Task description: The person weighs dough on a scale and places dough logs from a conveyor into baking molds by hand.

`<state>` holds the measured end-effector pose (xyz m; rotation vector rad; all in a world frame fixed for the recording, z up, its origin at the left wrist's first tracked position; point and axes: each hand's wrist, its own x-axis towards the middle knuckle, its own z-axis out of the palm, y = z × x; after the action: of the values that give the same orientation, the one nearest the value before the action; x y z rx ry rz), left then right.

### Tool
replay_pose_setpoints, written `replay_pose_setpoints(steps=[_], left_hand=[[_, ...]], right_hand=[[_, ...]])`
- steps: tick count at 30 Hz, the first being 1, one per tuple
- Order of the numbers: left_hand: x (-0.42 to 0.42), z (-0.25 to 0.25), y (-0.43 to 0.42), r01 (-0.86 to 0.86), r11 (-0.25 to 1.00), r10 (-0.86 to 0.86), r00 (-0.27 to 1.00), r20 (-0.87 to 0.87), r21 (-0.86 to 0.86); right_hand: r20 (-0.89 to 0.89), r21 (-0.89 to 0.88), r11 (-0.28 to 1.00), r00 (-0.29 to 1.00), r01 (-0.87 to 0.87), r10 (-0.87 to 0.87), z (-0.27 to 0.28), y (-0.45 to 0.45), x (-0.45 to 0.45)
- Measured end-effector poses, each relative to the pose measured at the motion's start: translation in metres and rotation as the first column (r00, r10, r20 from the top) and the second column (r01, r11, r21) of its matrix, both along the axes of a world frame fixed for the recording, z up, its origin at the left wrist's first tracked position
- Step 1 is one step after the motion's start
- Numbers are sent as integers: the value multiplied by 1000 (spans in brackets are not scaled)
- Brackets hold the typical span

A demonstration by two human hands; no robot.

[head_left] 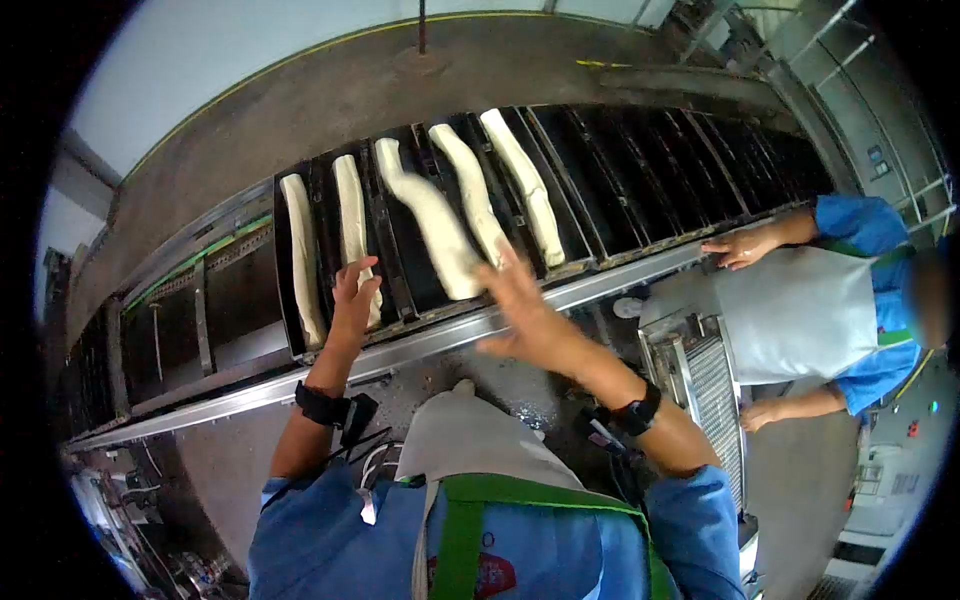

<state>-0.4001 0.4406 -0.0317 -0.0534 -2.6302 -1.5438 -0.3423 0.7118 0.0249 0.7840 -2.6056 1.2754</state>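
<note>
Several long pale dough logs lie lengthwise in black pans (pixel 603 185), one log to a pan. My left hand (pixel 352 298) is over the near end of the second dough log (pixel 352 208) from the left, fingers apart; whether it presses on the dough, I cannot tell. Beside the near ends of the third dough log (pixel 432 222) and the fourth dough log (pixel 468 180) is my right hand (pixel 525 310), its fingers stretched out. The third log is smeared by motion. Farther out lie the leftmost dough log (pixel 299 250) and the rightmost dough log (pixel 522 180).
A metal rail (pixel 420 347) runs along the conveyor's near edge. At right stands a co-worker in a pale apron (pixel 795 315), one hand (pixel 740 248) at the rail, beside a metal grated frame (pixel 710 390). A thin post (pixel 422 30) rises from the floor beyond.
</note>
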Motion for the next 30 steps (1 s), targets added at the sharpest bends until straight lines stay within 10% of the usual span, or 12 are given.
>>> replay_pose_setpoints(steps=[7, 13, 15, 17, 19, 20, 27, 28, 30], left_hand=[[6, 55, 53, 299, 753, -308, 947, 87, -586], [-42, 9, 82, 451, 622, -471, 868, 154, -640], [-67, -25, 78, 284, 65, -438, 870, 229, -957], [-71, -1, 94, 422, 134, -434, 838, 330, -897], [-62, 44, 117, 625, 628, -125, 668, 733, -463], [-60, 53, 121, 670, 652, -119, 553, 825, -355], [-71, 6, 101, 703, 546, -127, 608, 784, -456], [-80, -19, 80, 585, 306, -150, 809, 569, -751], [-74, -22, 92, 159, 224, -48, 987, 152, -961]], right_hand=[[190, 103, 978, 968, -184, 162, -47, 60, 14], [349, 81, 991, 934, -106, 71, -60, 153, 31], [369, 39, 995, 927, -87, 67, -76, 180, 41], [402, -6, 997, 912, -82, 77, -80, 202, 44], [594, -72, 997, 803, -15, 55, -78, 218, 50], [541, -70, 997, 840, -15, 51, -94, 229, 51], [638, -79, 997, 767, -22, 67, -93, 267, 35], [639, -80, 996, 766, -26, 71, -97, 274, 33], [525, -74, 995, 845, -72, 100, -107, 287, 26]])
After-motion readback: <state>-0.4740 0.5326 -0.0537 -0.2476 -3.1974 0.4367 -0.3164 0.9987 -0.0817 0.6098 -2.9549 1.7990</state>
